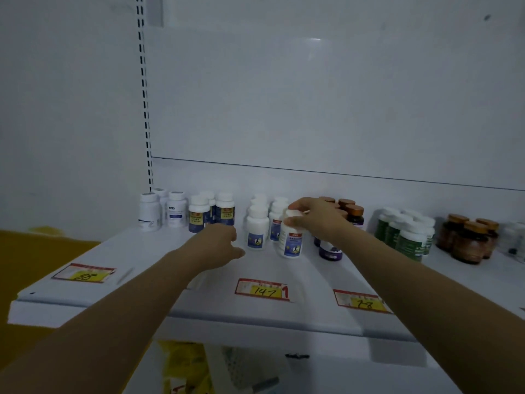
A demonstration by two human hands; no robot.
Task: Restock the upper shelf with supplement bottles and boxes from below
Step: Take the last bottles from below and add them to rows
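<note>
Right hand (315, 220) round the cap of a white bottle (291, 241), left hand (220, 243) loose nearby

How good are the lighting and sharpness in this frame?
Head view: dim, bluish light; small glare on the back panel; wide-angle bend along the shelf edge; far-right bottles blurred; the right hand holding the white bottle is reasonably sharp.

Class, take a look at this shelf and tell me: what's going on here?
A person is stocking a white shelf. The right-hand grip holds a white bottle by its cap, slightly tilted, at the front of a cluster of matching bottles. The left-hand grip is open, holding nothing, near the blue-labelled bottles. Green bottles and brown bottles stand further right.
</note>
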